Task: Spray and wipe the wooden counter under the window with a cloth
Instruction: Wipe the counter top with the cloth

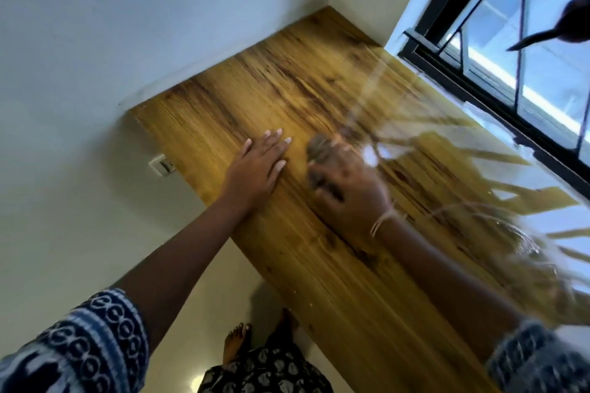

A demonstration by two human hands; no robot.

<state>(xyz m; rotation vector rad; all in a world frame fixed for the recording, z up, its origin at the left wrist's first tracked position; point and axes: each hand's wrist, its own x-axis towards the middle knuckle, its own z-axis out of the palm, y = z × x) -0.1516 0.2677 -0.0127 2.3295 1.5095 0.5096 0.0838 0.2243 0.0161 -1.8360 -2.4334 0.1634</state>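
The wooden counter [319, 89] runs from the corner of the room along the window [526, 57]. My left hand [258, 166] lies flat on the wood near its outer edge, fingers straight and spread. My right hand [348, 182] is blurred by motion and presses down on a small brown-grey cloth [319, 153], which shows past the fingers. A thread band sits on the right wrist. No spray bottle is in view.
White walls meet the counter at the far corner. A wall socket [162, 164] sits below the counter's left end. The black window frame [479, 96] borders the right side. My bare feet [238, 341] stand on the pale floor under the counter's edge.
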